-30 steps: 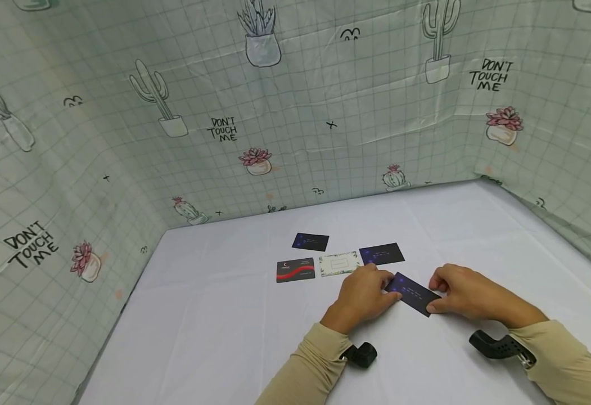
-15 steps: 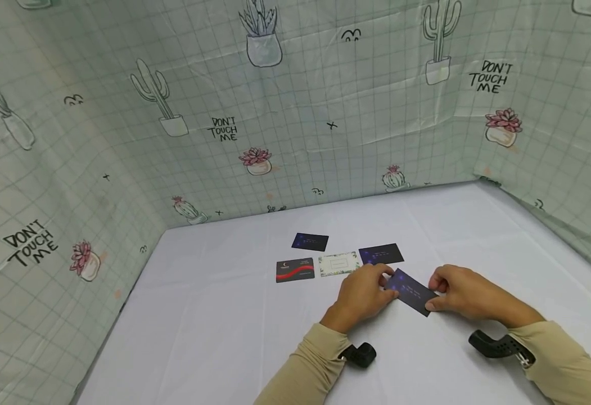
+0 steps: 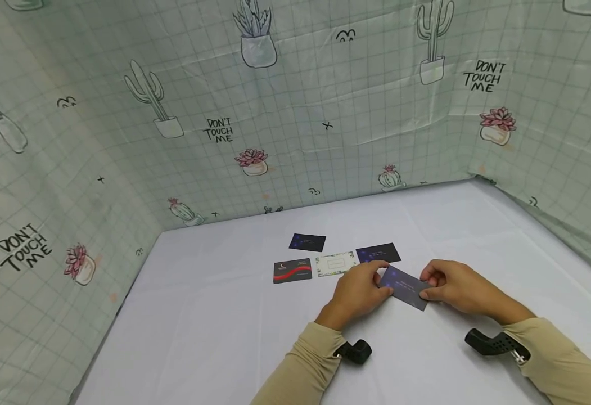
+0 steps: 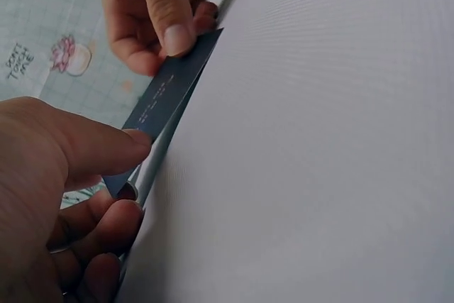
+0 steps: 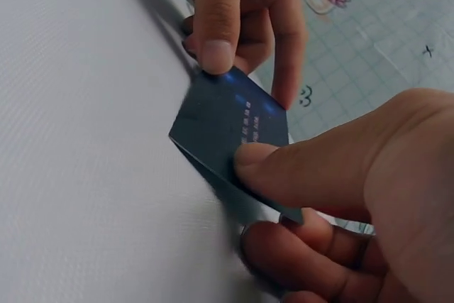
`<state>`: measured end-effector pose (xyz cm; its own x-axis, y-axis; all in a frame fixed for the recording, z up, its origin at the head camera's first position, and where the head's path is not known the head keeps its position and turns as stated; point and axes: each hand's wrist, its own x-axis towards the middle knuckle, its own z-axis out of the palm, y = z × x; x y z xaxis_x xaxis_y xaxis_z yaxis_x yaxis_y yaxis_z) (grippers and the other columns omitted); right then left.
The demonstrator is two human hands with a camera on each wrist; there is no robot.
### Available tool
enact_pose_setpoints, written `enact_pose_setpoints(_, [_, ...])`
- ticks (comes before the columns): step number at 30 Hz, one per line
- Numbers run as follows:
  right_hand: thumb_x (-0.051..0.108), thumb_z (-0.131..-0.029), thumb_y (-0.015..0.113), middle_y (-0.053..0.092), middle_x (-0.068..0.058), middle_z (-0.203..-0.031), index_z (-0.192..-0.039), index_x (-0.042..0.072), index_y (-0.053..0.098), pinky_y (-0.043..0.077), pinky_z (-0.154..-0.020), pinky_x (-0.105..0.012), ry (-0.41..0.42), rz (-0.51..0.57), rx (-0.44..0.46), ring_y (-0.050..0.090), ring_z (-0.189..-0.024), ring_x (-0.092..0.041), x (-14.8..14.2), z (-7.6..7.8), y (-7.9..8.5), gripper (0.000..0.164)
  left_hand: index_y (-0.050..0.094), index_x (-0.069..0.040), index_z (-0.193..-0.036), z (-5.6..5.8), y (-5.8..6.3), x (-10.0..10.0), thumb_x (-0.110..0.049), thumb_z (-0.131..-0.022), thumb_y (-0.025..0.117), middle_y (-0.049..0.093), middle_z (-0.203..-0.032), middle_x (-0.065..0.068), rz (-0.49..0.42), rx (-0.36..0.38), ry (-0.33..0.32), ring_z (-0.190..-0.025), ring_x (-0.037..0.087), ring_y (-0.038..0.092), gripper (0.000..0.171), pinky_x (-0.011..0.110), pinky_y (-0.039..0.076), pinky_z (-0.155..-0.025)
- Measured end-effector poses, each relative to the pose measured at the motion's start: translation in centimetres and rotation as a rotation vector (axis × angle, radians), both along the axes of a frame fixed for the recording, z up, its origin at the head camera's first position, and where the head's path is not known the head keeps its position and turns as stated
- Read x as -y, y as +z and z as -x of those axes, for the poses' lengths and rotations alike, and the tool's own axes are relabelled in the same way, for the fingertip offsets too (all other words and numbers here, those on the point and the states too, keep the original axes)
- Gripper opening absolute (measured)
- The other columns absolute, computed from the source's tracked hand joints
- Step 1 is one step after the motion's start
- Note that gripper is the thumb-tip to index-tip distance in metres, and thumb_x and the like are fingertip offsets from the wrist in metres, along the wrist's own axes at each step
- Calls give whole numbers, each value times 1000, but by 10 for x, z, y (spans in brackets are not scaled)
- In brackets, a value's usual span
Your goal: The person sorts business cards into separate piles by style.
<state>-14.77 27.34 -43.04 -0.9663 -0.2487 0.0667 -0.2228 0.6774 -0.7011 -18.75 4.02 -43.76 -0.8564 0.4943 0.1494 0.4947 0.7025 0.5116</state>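
A dark blue-black business card (image 3: 405, 287) with purple-blue spots and small print is pinched between both hands, tilted a little above the white tabletop. The left hand (image 3: 357, 292) grips its left end, thumb on the top face. At the opposite end, the right hand (image 3: 456, 286) pinches the card between thumb and fingers. In the right wrist view the right thumb (image 5: 284, 172) presses on the printed face of the card (image 5: 227, 122). The left wrist view shows the card (image 4: 167, 94) nearly edge-on, with both thumbs on it.
Beyond the hands lie a second dark blue card (image 3: 379, 252), a white leaf-bordered card (image 3: 335, 264), a black card with a red wave (image 3: 292, 270) and another dark card (image 3: 307, 242). A cactus-print cloth (image 3: 295, 112) walls the white table (image 3: 199, 315).
The dark card has come up off the table and tilted, both hands rising slightly with it. The head view has shifted a little. The other cards stay put.
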Motion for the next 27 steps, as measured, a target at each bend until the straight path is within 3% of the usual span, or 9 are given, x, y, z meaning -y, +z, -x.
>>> enact_pose_setpoints(9, [10, -89, 73, 56, -6, -82, -104, -1, 63, 46, -56, -25, -41, 180, 16, 63, -63, -11, 7, 3, -2, 21, 67, -23, -126, 5, -4, 3, -25, -83, 81, 56, -76, -18, -147, 57, 52, -63, -1, 50, 45, 19, 40, -58])
enact_pose_setpoints(19, [19, -90, 76, 66, -13, -101, -116, -4, 63, 48, -66, -23, -226, 169, -85, 65, -86, -11, 17, 20, -2, 37, 65, -13, -128, 11, -7, 6, -23, -85, 79, 53, -75, -15, -351, 46, 121, -62, -1, 47, 46, 18, 38, -58])
enact_pose_setpoints(27, [23, -92, 74, 68, -14, -94, -117, -10, 62, 50, -62, -22, -312, 238, -102, 62, -73, -6, 32, 41, 6, 43, 60, -4, -132, 14, 1, 11, -16, -88, 78, 53, -74, -11, -498, 2, 161, -59, -3, 46, 49, 17, 38, -55])
